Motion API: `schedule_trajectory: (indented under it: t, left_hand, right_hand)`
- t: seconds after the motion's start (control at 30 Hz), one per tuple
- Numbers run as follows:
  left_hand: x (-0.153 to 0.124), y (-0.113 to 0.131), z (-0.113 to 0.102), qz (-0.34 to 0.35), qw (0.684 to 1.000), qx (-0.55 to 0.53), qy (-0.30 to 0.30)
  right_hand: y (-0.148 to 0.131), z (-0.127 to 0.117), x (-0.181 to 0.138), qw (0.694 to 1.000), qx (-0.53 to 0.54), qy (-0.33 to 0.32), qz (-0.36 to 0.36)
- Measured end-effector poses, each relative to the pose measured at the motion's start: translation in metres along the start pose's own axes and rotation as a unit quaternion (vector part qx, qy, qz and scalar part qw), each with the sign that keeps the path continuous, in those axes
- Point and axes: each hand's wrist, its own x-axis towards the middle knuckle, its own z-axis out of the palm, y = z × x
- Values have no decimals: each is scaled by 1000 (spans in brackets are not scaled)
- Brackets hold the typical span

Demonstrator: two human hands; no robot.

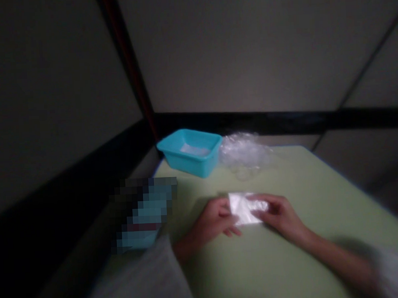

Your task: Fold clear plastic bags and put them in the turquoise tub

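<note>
A small clear plastic bag [244, 210] with white contents lies on the pale green table [289, 259], held between both hands. My left hand [215, 220] grips its left edge with fingers curled. My right hand [279, 213] pinches its right side, fingers closed over the top of the bag. The picture is dim and a little blurred.
A turquoise plastic tub [191, 152] with something white inside stands at the table's far left corner. A heap of crumpled clear plastic bags [245, 155] lies just right of it. A pixelated patch [144, 215] covers something at the left edge. Dark walls surround the table.
</note>
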Motion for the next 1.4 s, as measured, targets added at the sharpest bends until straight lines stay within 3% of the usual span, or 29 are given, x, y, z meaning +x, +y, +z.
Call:
schedule_trajectory:
  t: [0.6,0.7,0.87,0.97,1.07,1.13,1.23,1.4]
  left_hand:
    - [0,5,-2,3,1000,20,-13]
    - [7,3,-5,54,993,92,53]
    - [14,12,-12,186,907,257,279]
    - [17,20,-15,238,852,318,341]
    - [22,25,-21,288,767,435,374]
    - [25,27,-27,284,720,501,387]
    - [30,28,-36,246,706,534,394]
    - [34,28,-42,223,713,532,399]
  right_hand:
    - [1,1,-1,999,16,26,-11]
    - [0,0,-1,999,6,40,-4]
    - [1,0,-1,999,7,44,12]
    - [2,0,-2,999,-1,42,2]
    - [2,0,-4,999,-19,40,3]
    - [3,0,-4,999,-33,40,9]
    - [5,-1,-5,997,-57,46,10]
    - [11,-7,-5,994,-103,28,1]
